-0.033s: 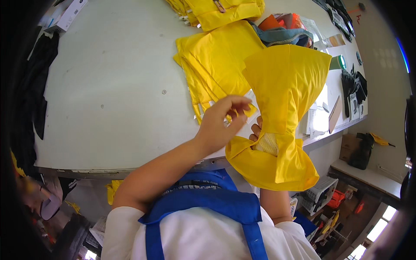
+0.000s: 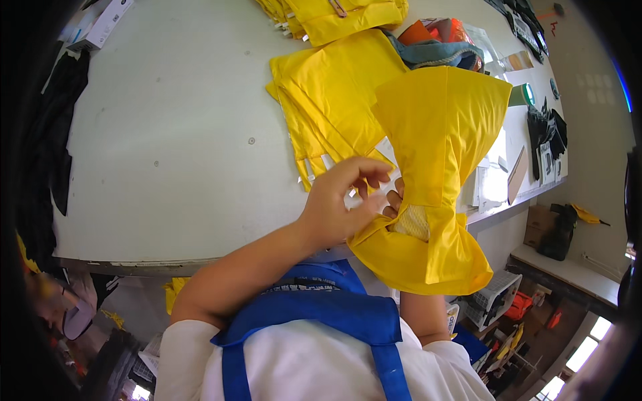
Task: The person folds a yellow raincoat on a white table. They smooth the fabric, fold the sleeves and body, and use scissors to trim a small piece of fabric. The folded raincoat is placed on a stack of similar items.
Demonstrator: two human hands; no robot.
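Note:
A yellow fabric piece (image 2: pixel 445 140) with white mesh lining (image 2: pixel 412 222) hangs over my right forearm. It flares at top and bottom and narrows in the middle. My right hand (image 2: pixel 397 195) is mostly hidden behind it; only curled fingertips show, closed on its left edge beside the mesh. Just left of those fingertips is my left hand (image 2: pixel 341 200), its fingers bent and thumb apart, with nothing visible in it. Beyond lies a stack of flat yellow fabric pieces (image 2: pixel 334 93) with small white tags along the near left edge.
More folded yellow pieces (image 2: pixel 354 20) lie at the far edge of the white table (image 2: pixel 167 147). Blue-grey cloth (image 2: pixel 438 57), a green roll (image 2: pixel 521 95) and black gloves (image 2: pixel 545 130) are to the right. Black fabric (image 2: pixel 57 134) drapes over the left side. Another person (image 2: pixel 73 311) is at lower left.
My left hand has moved slightly down, nearer the right fingertips and the yellow fabric. The right hand and the fabric piece hold almost still.

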